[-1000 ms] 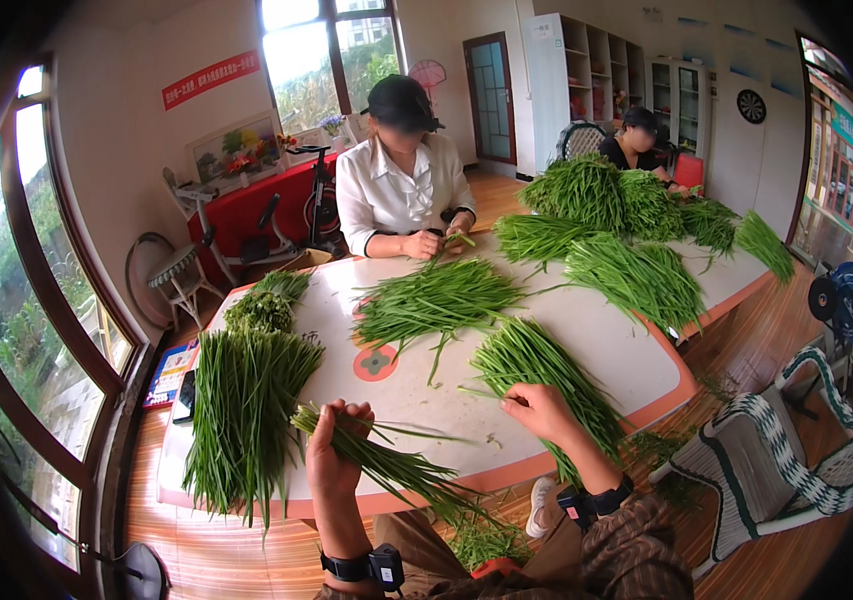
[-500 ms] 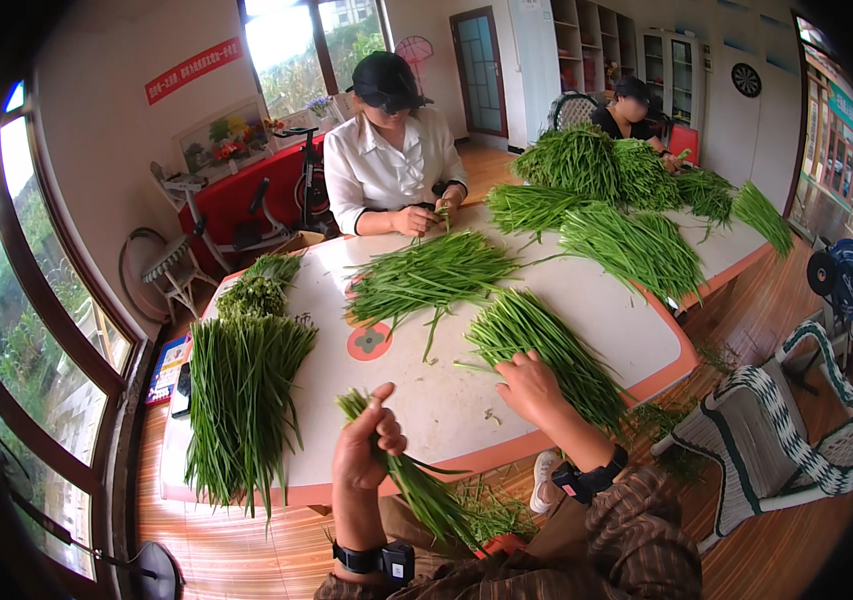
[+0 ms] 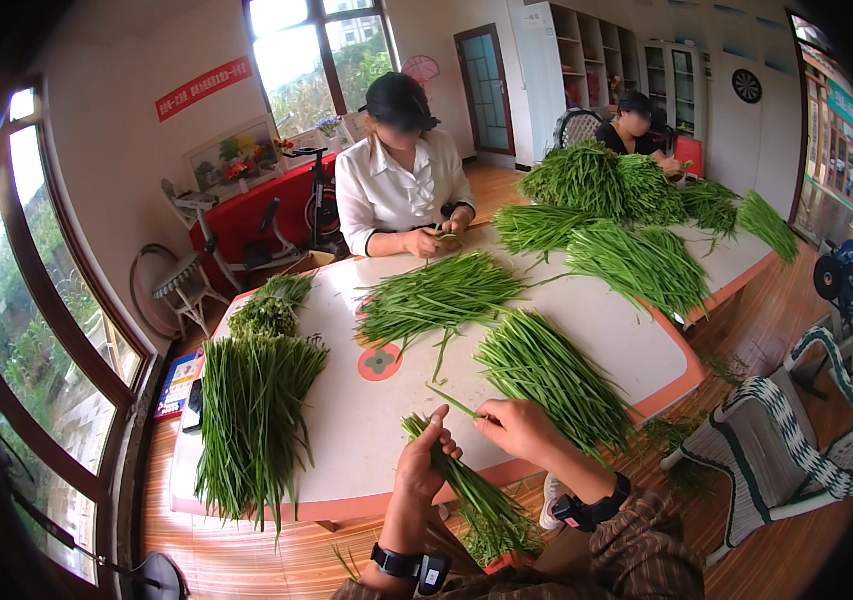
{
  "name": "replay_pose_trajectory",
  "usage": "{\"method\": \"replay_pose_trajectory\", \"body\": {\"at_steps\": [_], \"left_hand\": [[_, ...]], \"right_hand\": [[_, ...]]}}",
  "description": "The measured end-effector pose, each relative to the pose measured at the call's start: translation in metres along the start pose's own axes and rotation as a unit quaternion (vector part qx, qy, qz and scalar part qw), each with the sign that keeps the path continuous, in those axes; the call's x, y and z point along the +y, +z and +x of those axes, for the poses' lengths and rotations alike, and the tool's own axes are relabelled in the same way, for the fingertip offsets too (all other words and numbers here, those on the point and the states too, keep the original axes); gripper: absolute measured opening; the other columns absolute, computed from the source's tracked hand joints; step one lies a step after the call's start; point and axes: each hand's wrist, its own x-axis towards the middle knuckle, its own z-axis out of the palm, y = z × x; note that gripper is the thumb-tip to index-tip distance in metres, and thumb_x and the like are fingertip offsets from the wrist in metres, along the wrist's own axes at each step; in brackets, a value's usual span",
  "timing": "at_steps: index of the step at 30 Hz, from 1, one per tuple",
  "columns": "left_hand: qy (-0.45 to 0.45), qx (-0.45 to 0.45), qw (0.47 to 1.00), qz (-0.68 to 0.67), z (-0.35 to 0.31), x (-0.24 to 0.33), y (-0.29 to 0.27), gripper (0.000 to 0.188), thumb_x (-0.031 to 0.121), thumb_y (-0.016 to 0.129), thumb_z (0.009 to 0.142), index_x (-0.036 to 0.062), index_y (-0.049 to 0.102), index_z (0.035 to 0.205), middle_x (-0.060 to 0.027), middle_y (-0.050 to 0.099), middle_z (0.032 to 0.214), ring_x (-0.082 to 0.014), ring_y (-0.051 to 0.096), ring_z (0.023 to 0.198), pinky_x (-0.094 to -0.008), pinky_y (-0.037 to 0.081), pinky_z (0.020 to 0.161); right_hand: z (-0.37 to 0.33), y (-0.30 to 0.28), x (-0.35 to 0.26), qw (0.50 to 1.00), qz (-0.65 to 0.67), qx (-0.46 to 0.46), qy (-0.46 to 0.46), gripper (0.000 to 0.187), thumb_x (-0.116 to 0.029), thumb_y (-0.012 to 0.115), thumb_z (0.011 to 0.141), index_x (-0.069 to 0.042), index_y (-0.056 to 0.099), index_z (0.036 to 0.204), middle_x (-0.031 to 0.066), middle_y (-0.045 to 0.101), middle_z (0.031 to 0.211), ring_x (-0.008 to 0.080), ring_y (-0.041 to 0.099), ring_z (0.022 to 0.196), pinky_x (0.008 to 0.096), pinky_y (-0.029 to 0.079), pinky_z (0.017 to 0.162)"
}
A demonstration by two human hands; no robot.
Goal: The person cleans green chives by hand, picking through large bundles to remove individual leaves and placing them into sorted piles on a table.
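Note:
My left hand (image 3: 423, 466) grips a bunch of long green stalks (image 3: 471, 495) that hangs down past the near edge of the white table (image 3: 361, 440). My right hand (image 3: 518, 428) pinches a single green stalk (image 3: 458, 404) between fingertips, just right of the bunch's top. A loose pile of green stalks (image 3: 551, 370) lies on the table directly beyond my right hand. Both wrists wear black bands.
A sorted heap of stalks (image 3: 251, 420) lies at the table's left end, more piles (image 3: 436, 295) in the middle and far right (image 3: 636, 260). A person in a white shirt (image 3: 398, 190) sits opposite; another person (image 3: 634, 120) sits far back. A woven chair (image 3: 796, 430) stands right.
My left hand has lifted the bunch more upright above the table edge. My right hand has come off the pile toward the bunch, bringing one stalk with it.

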Motion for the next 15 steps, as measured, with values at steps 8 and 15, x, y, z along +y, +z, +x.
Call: {"method": "replay_pose_trajectory", "body": {"at_steps": [8, 15], "left_hand": [[0.076, -0.017, 0.993, 0.09, -0.001, 0.007, 0.01, 0.03, 0.023, 0.051, 0.088, 0.0027, 0.05, 0.11, -0.0015, 0.048, 0.076, -0.0126, 0.047, 0.069, -0.0272, 0.041, 0.063], [0.082, -0.026, 0.989, 0.118, -0.017, 0.012, 0.034, 0.028, 0.023, 0.051, 0.088, 0.0011, 0.051, 0.106, -0.0081, 0.056, 0.092, -0.0166, 0.055, 0.081, -0.0281, 0.045, 0.067]], "right_hand": [[-0.016, 0.002, -0.018, 0.996, 0.084, -0.035, -0.005, 0.021, -0.024, 0.06, 0.078, -0.003, 0.058, 0.077, 0.0141, 0.059, 0.063, 0.0313, 0.058, 0.058, 0.0378, 0.043, 0.052], [-0.02, 0.001, -0.02, 0.992, 0.103, -0.056, 0.049, 0.023, -0.025, 0.061, 0.077, -0.002, 0.06, 0.074, 0.0137, 0.058, 0.06, 0.0291, 0.058, 0.055, 0.0369, 0.042, 0.051]]}}
